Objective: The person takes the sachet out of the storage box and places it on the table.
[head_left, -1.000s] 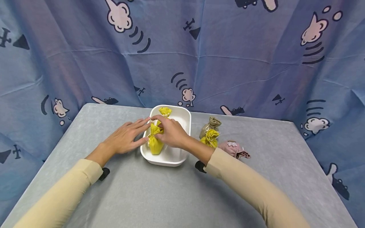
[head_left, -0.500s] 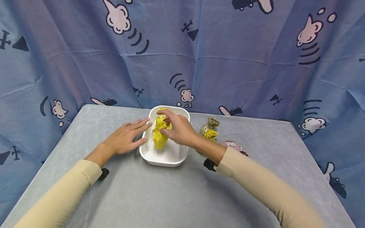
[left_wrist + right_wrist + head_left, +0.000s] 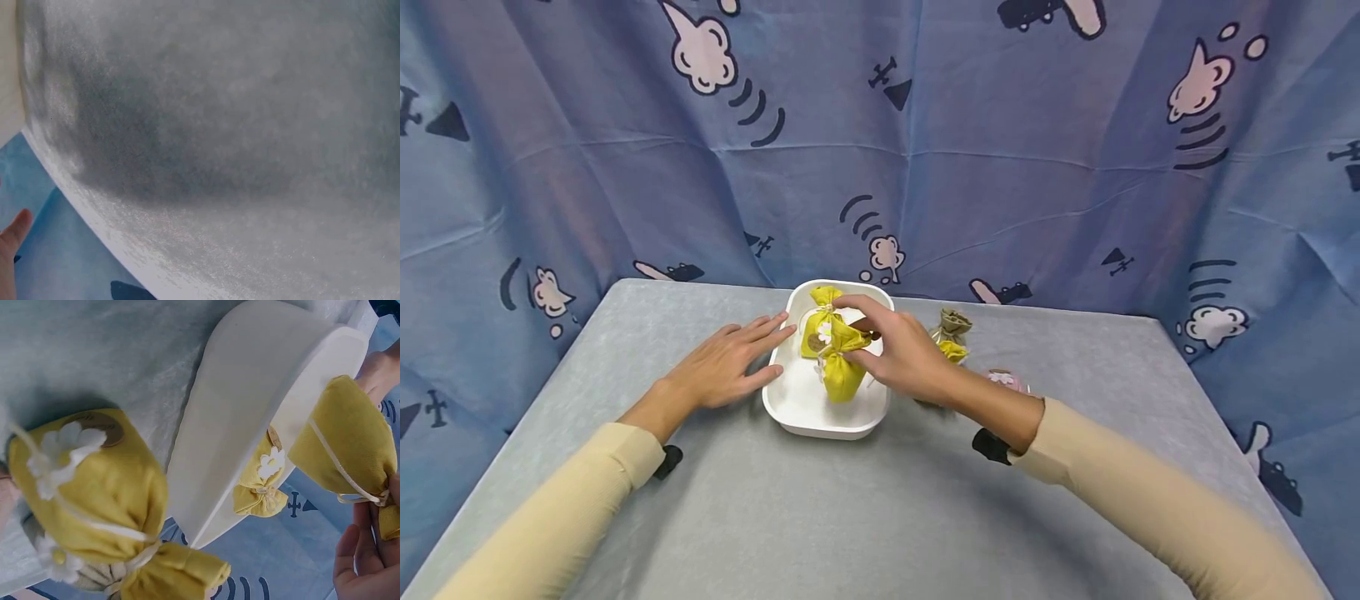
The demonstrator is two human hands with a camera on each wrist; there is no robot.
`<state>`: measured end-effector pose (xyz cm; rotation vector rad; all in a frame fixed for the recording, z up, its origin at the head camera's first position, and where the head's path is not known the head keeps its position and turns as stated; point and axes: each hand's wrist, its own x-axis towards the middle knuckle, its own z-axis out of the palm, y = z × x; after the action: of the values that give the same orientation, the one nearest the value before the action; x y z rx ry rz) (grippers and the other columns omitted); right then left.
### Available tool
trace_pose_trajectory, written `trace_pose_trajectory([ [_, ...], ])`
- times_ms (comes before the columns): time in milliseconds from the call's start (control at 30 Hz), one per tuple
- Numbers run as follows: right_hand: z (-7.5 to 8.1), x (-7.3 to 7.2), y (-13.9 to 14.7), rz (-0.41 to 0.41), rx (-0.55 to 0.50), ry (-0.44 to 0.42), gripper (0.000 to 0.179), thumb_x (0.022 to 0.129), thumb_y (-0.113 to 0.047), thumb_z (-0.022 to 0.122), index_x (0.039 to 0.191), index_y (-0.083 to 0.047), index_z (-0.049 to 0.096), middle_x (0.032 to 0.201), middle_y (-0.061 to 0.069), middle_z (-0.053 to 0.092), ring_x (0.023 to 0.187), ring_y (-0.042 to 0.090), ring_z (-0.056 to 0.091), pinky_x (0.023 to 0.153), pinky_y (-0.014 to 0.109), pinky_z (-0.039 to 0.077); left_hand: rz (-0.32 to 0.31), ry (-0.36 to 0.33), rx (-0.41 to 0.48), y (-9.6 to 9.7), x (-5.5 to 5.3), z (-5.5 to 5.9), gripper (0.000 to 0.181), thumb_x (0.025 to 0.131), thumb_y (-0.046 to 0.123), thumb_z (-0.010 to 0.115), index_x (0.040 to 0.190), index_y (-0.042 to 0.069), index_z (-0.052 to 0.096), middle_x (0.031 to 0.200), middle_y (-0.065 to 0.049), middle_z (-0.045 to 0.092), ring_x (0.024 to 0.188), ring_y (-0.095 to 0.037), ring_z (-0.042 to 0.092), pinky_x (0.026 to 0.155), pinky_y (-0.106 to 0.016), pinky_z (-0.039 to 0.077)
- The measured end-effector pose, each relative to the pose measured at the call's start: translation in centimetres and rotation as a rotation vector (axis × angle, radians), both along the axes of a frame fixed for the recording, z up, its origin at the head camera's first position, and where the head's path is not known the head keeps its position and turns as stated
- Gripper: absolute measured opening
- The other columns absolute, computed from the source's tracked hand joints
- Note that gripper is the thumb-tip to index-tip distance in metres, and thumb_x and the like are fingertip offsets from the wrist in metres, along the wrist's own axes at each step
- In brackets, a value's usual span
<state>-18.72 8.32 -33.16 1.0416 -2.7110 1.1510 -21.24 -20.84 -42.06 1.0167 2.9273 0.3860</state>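
Observation:
My right hand pinches a yellow drawstring pouch by its gathered neck, over the white tray. Behind it in the tray stands another yellow pouch with a white flower on its front. The right wrist view shows the held pouch hanging from the fingers, with the flowered pouch inside the tray wall. My left hand lies with straight fingers at the tray's left rim. In the left wrist view only a fingertip shows at the left edge.
Right of the tray, partly behind my right arm, are an olive-brown pouch, a yellow pouch and a pink pouch. A grey cloth covers the table. A blue patterned curtain hangs behind it.
My right hand has lifted the yellow pouch from the tray's left side and carried it rightward, uncovering the flowered pouch behind. The left hand stays by the rim.

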Motion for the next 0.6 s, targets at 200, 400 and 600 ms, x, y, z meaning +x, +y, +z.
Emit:
trace_pose_trajectory([
  [200,0.7,0.9,1.4,0.005,-0.019,0.025,0.063,0.083,-0.002,0.079,0.139,-0.012,0.052,0.124,0.009,0.069,0.103,0.021,0.07,0.091,0.041,0.054,-0.002,0.004,0.006,0.0,0.0,-0.1,0.065,0.103,0.049,0.045,0.158,0.018,0.031,0.164,-0.004,0.023,0.148,-0.03,0.028,0.111,-0.058,0.031],
  [400,1.2,1.6,3.3,-0.033,0.003,0.066,0.065,0.081,-0.002,0.081,0.139,-0.01,0.053,0.112,0.009,0.074,0.1,0.02,0.071,0.084,0.04,0.051,-0.003,0.001,0.001,0.0,0.1,-0.1,0.066,0.102,0.05,0.045,0.158,0.019,0.03,0.164,-0.005,0.023,0.148,-0.031,0.027,0.111,-0.058,0.031],
  [600,1.5,2.1,5.5,-0.06,-0.03,0.055,0.067,0.08,0.0,0.081,0.14,-0.012,0.053,0.112,0.01,0.073,0.102,0.021,0.07,0.076,0.039,0.054,-0.001,-0.01,0.001,0.0,0.1,0.0,0.066,0.103,0.051,0.044,0.159,0.02,0.029,0.165,-0.004,0.022,0.148,-0.031,0.027,0.111,-0.058,0.03],
])
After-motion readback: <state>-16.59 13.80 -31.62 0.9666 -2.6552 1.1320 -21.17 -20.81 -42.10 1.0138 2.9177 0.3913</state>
